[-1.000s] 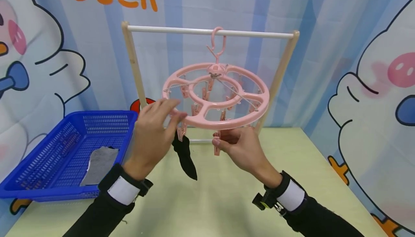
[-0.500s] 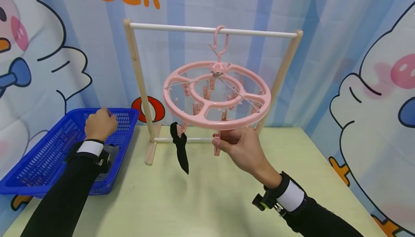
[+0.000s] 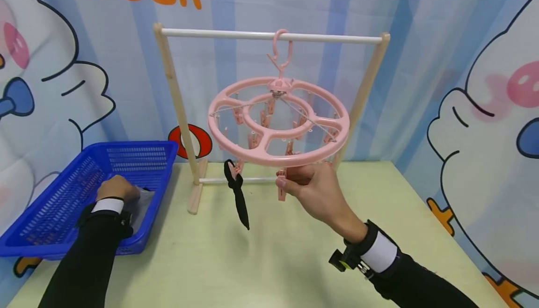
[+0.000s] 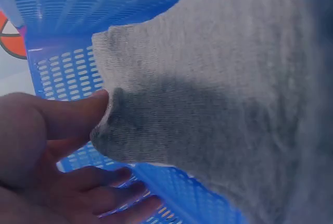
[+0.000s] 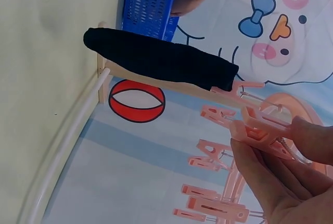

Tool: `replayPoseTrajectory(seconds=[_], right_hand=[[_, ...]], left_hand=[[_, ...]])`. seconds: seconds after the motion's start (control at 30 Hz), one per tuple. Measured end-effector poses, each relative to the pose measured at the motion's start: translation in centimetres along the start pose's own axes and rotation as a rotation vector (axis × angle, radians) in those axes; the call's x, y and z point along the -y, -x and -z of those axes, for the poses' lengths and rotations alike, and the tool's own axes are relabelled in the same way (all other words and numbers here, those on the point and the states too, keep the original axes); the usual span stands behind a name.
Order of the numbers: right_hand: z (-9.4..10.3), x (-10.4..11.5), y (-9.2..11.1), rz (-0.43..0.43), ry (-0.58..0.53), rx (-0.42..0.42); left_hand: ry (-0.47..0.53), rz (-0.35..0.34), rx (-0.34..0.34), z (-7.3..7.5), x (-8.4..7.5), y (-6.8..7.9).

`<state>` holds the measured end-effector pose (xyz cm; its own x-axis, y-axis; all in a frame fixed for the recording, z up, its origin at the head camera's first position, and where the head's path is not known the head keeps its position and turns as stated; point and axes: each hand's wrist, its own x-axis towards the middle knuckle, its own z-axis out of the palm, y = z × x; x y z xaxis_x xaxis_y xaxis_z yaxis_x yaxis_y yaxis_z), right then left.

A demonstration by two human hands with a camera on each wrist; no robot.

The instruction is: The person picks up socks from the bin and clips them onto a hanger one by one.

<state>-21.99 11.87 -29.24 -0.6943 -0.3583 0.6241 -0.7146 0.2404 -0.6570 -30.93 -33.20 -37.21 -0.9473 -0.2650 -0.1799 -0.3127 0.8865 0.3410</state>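
My left hand [image 3: 112, 188] is down in the blue basket [image 3: 166, 177] at a grey sock [image 4: 208, 78]. In the left wrist view its thumb tip touches the sock's edge, while the other fingers are spread apart below. My right hand [image 3: 317, 193] pinches a pink clothespin [image 3: 281, 188] under the front rim of a round pink clip hanger [image 3: 278, 160]. The right wrist view shows thumb and fingers on the clothespin's handles. A black sock [image 5: 161, 57] hangs from another clip, left of my right hand.
The hanger hooks over the white bar [image 3: 231, 33] of a wooden-legged rack [image 3: 177, 97]. Several more pink clothespins [image 5: 216, 211] dangle under it. A lower bar [image 3: 257, 180] runs across behind, near the pale tabletop [image 3: 202, 266]. A printed curtain backs everything.
My left hand has left the hanger's left side and moved left and down into the basket. The black sock has swung slightly. My right hand has kept its pinch on the clothespin.
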Motion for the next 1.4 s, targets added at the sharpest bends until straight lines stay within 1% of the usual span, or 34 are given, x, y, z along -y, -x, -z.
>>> replayPoseTrajectory(seconds=[0.07, 0.1, 0.13, 0.23, 0.3, 0.37, 0.43, 0.53, 0.63, 0.67, 0.73, 0.87, 0.9, 0.97, 1.03, 1.1, 1.17, 1.27, 1.33, 1.4], right_hand=[[0.1, 0.0, -0.1, 0.008, -0.010, -0.005], [0.1, 0.0, -0.2, 0.014, -0.017, -0.006], [0.1, 0.0, -0.2, 0.018, -0.019, -0.008], [0.2, -0.1, -0.1, 0.021, -0.021, -0.013], [0.2, -0.1, 0.0, 0.014, -0.031, -0.012], [0.2, -0.1, 0.1, 0.004, -0.034, -0.014], [0.2, 0.1, 0.1, 0.001, -0.036, -0.013], [0.0, 1.0, 0.0, 0.009, -0.034, -0.014], [0.0, 2.2, 0.0, 0.008, -0.027, -0.013], [0.0, 2.5, 0.0, 0.009, -0.026, -0.015], [0.0, 2.8, 0.1, 0.003, -0.018, -0.019], [-0.2, 1.0, 0.2, 0.000, -0.019, -0.035], [-0.3, 0.7, 0.1, -0.003, -0.019, -0.036], [-0.3, 0.6, 0.2, -0.012, -0.015, -0.044], [-0.3, 1.6, 0.2, -0.020, -0.004, -0.055], [-0.3, 2.4, 0.3, -0.021, 0.013, -0.066], [-0.3, 2.3, 0.3, -0.024, 0.024, -0.079], [-0.3, 1.2, 0.4, -0.027, 0.038, -0.089], [-0.3, 0.3, 0.4, -0.037, 0.035, -0.092], [-0.3, 0.0, 0.4, -0.048, 0.027, -0.095]], left_hand=[[0.053, 0.011, -0.094, 0.1, -0.2, 0.0], [0.064, -0.006, -0.134, 0.1, -0.3, 0.0], [0.074, -0.038, -0.171, 0.2, -0.4, 0.0], [0.066, -0.181, -0.276, 0.5, -0.6, -0.2], [0.031, -0.278, -0.318, 0.8, -1.0, 0.0], [-0.006, -0.351, -0.349, 1.3, -1.6, 0.3], [-0.037, -0.397, -0.366, 1.9, -2.4, 1.0], [-0.070, -0.498, -0.430, 2.8, -3.9, 2.4], [-0.077, -0.592, -0.479, 3.5, -6.2, 4.6], [-0.078, -0.615, -0.483, 3.7, -7.1, 5.5], [-0.089, -0.658, -0.482, 3.8, -9.1, 7.5], [-0.104, -0.734, -0.457, 3.6, -12.7, 11.5], [-0.091, -0.758, -0.443, 3.6, -13.5, 12.3], [-0.035, -0.812, -0.384, 3.1, -14.9, 13.7], [0.032, -0.882, -0.305, 2.4, -15.9, 14.4], [0.105, -0.958, -0.235, 1.4, -16.8, 14.8], [0.146, -1.013, -0.180, 0.2, -17.5, 15.2], [0.207, -1.049, -0.125, -1.5, -18.7, 15.7], [0.251, -1.037, -0.097, -2.5, -19.4, 16.1], [0.293, -1.036, -0.088, -3.2, -20.0, 16.3]])
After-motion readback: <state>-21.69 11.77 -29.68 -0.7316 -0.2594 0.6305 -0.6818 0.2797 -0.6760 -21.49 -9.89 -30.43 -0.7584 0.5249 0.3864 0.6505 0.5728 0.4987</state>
